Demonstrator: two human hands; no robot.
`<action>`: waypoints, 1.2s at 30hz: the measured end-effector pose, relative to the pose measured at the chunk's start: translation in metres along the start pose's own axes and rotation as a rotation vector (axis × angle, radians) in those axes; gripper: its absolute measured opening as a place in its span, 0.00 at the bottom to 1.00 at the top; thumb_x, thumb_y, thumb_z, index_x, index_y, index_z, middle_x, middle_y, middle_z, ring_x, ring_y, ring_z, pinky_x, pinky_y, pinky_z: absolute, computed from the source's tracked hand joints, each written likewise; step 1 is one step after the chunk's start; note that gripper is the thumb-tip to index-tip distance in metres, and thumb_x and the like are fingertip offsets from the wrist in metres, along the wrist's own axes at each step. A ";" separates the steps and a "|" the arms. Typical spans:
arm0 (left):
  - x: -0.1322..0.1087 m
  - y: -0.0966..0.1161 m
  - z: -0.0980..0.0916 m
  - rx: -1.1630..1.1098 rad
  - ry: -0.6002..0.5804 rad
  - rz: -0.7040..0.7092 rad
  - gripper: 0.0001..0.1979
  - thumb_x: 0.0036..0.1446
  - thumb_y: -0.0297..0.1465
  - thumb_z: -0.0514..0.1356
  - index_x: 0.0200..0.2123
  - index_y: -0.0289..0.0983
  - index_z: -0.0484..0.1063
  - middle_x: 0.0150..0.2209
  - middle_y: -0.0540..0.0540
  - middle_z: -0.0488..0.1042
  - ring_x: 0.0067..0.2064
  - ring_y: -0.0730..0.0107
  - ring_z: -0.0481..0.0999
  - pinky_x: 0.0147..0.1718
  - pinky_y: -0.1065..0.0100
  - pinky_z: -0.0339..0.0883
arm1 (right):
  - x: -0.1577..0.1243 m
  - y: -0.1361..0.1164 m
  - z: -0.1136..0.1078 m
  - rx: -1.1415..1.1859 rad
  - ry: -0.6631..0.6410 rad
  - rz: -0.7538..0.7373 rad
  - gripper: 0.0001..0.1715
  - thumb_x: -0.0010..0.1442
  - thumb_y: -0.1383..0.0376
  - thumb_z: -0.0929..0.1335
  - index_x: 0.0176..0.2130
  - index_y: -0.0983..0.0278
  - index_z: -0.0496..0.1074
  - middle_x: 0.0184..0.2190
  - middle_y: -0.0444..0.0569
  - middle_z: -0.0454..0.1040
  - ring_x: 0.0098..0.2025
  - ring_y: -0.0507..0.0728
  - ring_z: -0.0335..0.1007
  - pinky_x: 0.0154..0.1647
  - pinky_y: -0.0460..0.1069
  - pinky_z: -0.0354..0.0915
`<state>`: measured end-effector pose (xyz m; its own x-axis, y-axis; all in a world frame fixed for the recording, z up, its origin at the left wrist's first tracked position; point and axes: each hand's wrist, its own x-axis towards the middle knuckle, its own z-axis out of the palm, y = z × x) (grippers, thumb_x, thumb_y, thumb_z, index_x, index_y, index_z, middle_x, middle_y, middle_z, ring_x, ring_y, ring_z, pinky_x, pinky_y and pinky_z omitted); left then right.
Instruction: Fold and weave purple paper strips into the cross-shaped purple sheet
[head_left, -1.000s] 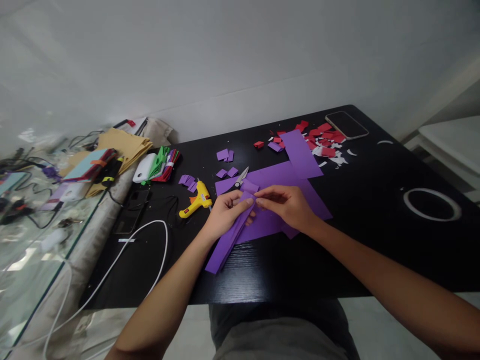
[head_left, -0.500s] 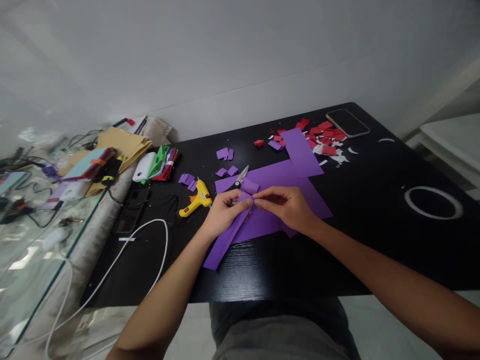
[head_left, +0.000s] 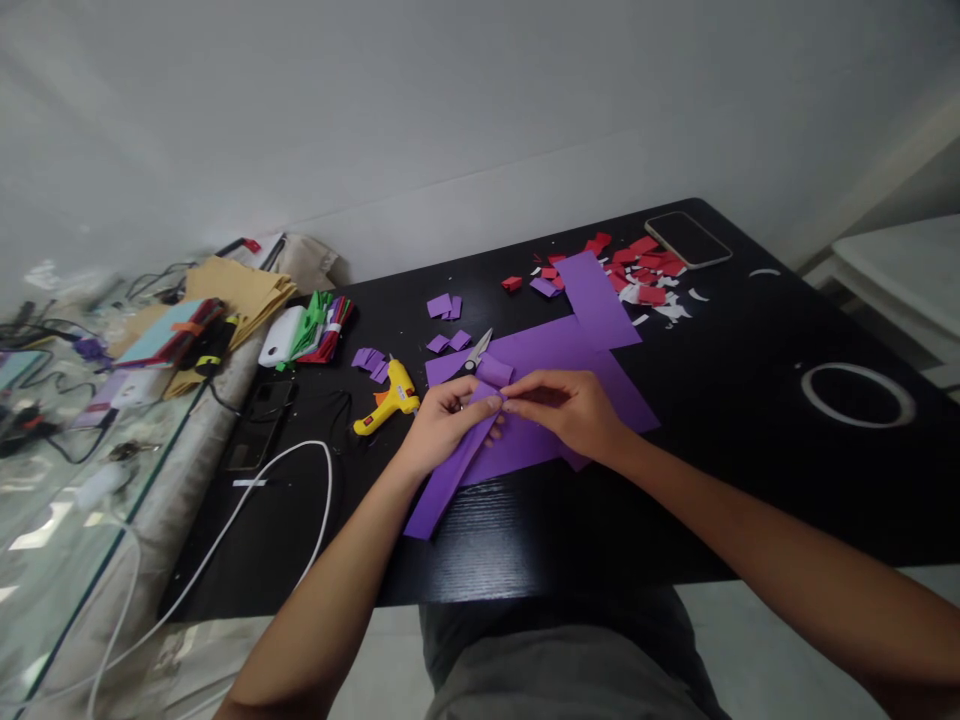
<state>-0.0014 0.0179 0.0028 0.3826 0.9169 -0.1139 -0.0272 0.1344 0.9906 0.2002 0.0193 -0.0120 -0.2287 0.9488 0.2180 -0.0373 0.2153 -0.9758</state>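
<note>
A long folded strip of purple paper (head_left: pixel 444 492) slants up from the lower left into both hands. My left hand (head_left: pixel 450 425) is closed on it, thumb on top near its upper end. The thumb and fingertips of my right hand (head_left: pixel 574 412) pinch the same strip at that end, touching or almost touching the left thumb. A curled purple flap (head_left: pixel 495 370) stands just beyond the fingertips. Beneath lie larger purple sheets (head_left: pixel 540 345). Scissors (head_left: pixel 478 355) rest with their blades pointing away, their handles hidden behind my left hand. A yellow glue gun (head_left: pixel 390 398) lies left of that hand.
Small purple pieces (head_left: pixel 370 360) lie behind the glue gun. Red paper scraps (head_left: pixel 645 265) and a phone (head_left: pixel 688 240) are at the back right, a white ring (head_left: pixel 858 395) at the right. A white cable (head_left: pixel 328 490) loops at the left beside a dark phone-like device (head_left: pixel 261 425).
The view has shifted slightly. Both hands keep their pinch on the strip in nearly the same place, and more of the left fingers shows beneath the strip.
</note>
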 end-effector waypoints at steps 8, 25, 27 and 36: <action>-0.002 0.005 -0.001 0.004 -0.020 0.001 0.13 0.57 0.37 0.70 0.32 0.33 0.76 0.23 0.49 0.77 0.22 0.74 0.76 0.23 0.74 0.73 | 0.000 0.002 0.001 0.070 -0.016 0.039 0.11 0.52 0.59 0.79 0.37 0.59 0.84 0.36 0.47 0.85 0.39 0.58 0.83 0.48 0.55 0.79; -0.002 0.007 -0.003 -0.050 -0.068 -0.081 0.13 0.56 0.37 0.70 0.32 0.33 0.75 0.24 0.50 0.76 0.22 0.75 0.75 0.22 0.74 0.73 | 0.001 -0.001 -0.002 -0.061 -0.037 -0.018 0.11 0.55 0.57 0.78 0.37 0.59 0.83 0.35 0.47 0.85 0.38 0.58 0.83 0.45 0.54 0.79; -0.002 0.007 -0.003 -0.053 -0.062 -0.087 0.13 0.56 0.37 0.70 0.32 0.33 0.75 0.24 0.49 0.77 0.22 0.75 0.75 0.22 0.73 0.73 | 0.000 -0.002 -0.003 -0.120 -0.038 -0.069 0.09 0.56 0.58 0.78 0.38 0.58 0.84 0.35 0.46 0.85 0.38 0.58 0.83 0.44 0.53 0.79; -0.001 0.007 -0.004 -0.049 -0.015 -0.113 0.13 0.56 0.38 0.70 0.32 0.33 0.76 0.23 0.50 0.77 0.22 0.74 0.75 0.21 0.73 0.73 | -0.001 -0.001 -0.004 -0.226 -0.011 -0.172 0.06 0.59 0.60 0.77 0.38 0.56 0.84 0.36 0.45 0.85 0.37 0.58 0.83 0.42 0.52 0.78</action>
<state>-0.0054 0.0191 0.0096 0.3999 0.8890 -0.2231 -0.0281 0.2552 0.9665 0.2040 0.0188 -0.0114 -0.2486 0.8915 0.3788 0.1410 0.4202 -0.8964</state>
